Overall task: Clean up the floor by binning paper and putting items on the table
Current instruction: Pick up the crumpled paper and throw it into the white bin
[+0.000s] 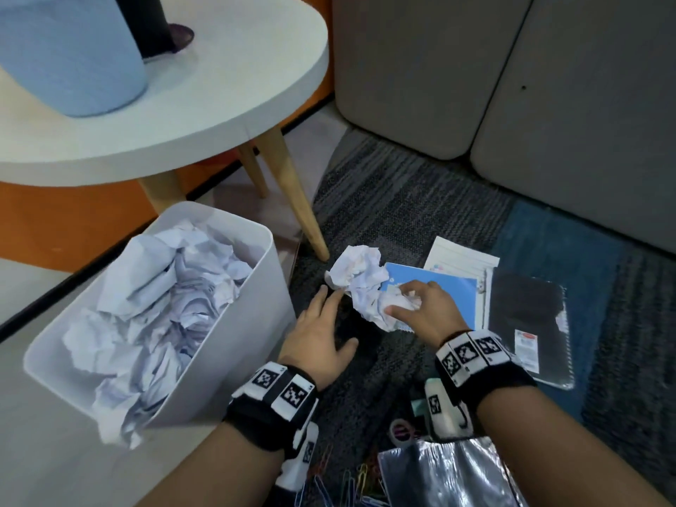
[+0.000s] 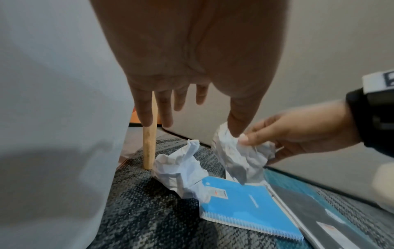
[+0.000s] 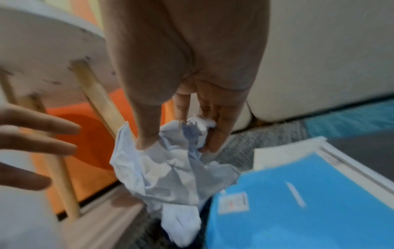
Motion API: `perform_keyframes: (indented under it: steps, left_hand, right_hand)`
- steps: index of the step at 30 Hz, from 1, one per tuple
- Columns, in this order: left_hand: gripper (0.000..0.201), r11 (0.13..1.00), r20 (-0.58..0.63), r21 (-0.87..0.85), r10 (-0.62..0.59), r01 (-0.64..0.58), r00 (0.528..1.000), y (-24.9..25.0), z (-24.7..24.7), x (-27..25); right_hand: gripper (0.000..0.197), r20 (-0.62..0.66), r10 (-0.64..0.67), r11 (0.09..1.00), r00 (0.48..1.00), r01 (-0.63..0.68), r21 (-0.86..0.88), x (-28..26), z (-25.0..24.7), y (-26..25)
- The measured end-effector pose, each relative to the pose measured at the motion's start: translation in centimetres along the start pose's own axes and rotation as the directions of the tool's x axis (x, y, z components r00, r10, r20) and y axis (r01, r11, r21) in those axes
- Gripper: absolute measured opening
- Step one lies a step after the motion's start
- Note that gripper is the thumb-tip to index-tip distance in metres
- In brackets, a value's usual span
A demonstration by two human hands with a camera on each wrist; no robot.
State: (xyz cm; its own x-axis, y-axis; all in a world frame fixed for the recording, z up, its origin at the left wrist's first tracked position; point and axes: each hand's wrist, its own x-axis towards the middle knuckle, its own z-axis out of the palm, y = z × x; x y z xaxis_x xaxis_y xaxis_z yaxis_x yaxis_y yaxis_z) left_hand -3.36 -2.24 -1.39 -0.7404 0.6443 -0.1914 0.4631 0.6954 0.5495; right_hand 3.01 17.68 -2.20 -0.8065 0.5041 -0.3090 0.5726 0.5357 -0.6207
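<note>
My right hand [image 1: 402,300] pinches a crumpled white paper ball [image 1: 373,305] just above the blue spiral notebook [image 1: 446,290]; the right wrist view shows thumb and fingers closed on this paper [image 3: 170,168]. A second crumpled ball [image 1: 351,267] lies on the carpet by the table leg, also in the left wrist view [image 2: 179,170]. My left hand [image 1: 329,320] hovers open beside the held paper [image 2: 238,155], fingers spread, holding nothing. The white bin [image 1: 270,272] stands to the left, full of crumpled paper. The round white table [image 1: 219,104] is behind it.
A black notebook [image 1: 530,323] and a white lined pad [image 1: 461,258] lie right of the blue notebook. Coloured paper clips [image 1: 351,481], a tape roll [image 1: 402,431] and a shiny packet [image 1: 450,473] lie near me. A grey sofa [image 1: 512,86] bounds the far side.
</note>
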Motion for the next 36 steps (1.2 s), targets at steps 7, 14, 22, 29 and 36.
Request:
perform_keyframes:
  steps: [7,14,22,29,36]
  left_hand:
    - [0.098,0.962,-0.195,-0.252,0.055,-0.104,0.979,2.2,-3.0,-2.8]
    - [0.048,0.951,-0.512,-0.241,0.045,-0.194,0.858,5.2,-8.2,-5.5]
    - [0.056,0.997,-0.715,-0.076,-0.043,-0.016,0.698,6.8,-16.0,-9.6]
    - [0.062,0.968,-0.65,0.061,-0.147,0.245,0.745,4.1,-17.7,-11.8]
    - [0.063,0.928,-0.6,0.137,-0.2,0.346,0.774,2.8,-16.5,-12.5]
  right_hand:
    - [0.039,0.091,-0.396,0.901,0.914,0.368,0.23,-4.5,-3.4,-6.6]
    - [0.052,0.063,-0.605,0.779,0.794,0.573,0.256,-6.9,-5.4,-10.9]
    - [0.05,-0.078,-0.754,0.626,0.653,0.749,0.219,-7.7,-7.1,-16.0]
    - [0.058,0.108,-0.858,0.513,0.501,0.843,0.162,-7.9,-3.3,-20.6]
    - [0.04,0.128,-0.835,0.544,0.536,0.838,0.038,-7.1,0.1,-22.1]
